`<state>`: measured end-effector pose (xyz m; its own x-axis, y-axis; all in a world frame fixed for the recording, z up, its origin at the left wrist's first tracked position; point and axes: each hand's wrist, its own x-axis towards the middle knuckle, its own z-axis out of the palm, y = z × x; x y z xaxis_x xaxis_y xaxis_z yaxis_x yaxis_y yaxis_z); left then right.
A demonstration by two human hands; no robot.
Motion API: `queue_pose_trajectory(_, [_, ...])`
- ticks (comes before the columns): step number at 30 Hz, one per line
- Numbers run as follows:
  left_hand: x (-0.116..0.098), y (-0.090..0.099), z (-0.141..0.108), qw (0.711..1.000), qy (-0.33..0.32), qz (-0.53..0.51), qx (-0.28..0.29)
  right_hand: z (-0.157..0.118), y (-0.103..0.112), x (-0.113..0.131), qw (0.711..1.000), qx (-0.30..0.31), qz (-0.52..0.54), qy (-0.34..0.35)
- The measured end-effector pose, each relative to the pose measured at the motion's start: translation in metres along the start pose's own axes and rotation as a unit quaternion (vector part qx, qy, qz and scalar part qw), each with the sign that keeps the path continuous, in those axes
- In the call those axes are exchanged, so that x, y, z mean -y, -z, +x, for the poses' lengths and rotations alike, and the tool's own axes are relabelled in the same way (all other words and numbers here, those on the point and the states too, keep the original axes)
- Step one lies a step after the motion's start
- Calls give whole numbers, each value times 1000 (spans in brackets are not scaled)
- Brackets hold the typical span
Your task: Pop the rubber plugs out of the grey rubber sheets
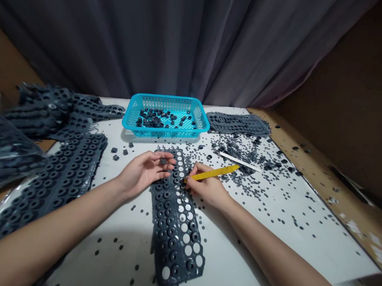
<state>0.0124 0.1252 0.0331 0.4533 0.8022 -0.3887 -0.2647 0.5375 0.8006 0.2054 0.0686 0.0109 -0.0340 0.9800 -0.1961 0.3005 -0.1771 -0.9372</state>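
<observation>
A dark rubber sheet [179, 232] with rows of ring-shaped parts and several round holes lies lengthwise on the white table. My right hand [207, 186] grips a yellow pointed tool [216, 172], its dark tip at the sheet's right rows. Over the sheet's upper left part is my left hand [148, 170], fingers curled and apart, with a small dark piece [163, 161] between thumb and fingers. Behind both hands stands a blue basket [167, 130] holding many loose dark pieces.
More ringed sheets [62, 178] lie at the left beside a clear plastic bag [10, 146]. A punched sheet [239, 123] is right of the basket. A white stick [239, 161] rests among scattered dark discs. A curtain [142, 44] hangs behind the table.
</observation>
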Motion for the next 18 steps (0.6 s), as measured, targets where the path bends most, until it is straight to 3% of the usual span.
queue_pose_trajectory(2, [-1, 2, 0, 997, -48, 55, 6, 0, -1, 0, 1000, -8, -4, 7])
queue_pose_trajectory(4, [1, 3, 0, 971, -109, 214, 12, -1, -1, 1, 1000, -17, -15, 16])
queue_pose_trajectory(5, [3, 2, 0, 937, -150, 314, 25, -1, -2, 1, 999, -21, -22, 21])
queue_pose_trajectory(7, [8, 1, 1, 834, -236, 493, 79, -1, -2, 2, 998, -29, -36, 30])
queue_pose_trajectory(10, [16, -1, 3, 684, -306, 646, 148, -2, -3, 3, 997, -36, -52, 35])
queue_pose_trajectory(12, [19, -3, 5, 622, -309, 703, 153, -3, -3, 2, 997, -39, -61, 37])
queue_pose_trajectory(18, [24, -6, 2, 489, -337, 791, 147, -4, -5, 4, 993, -53, -87, 53])
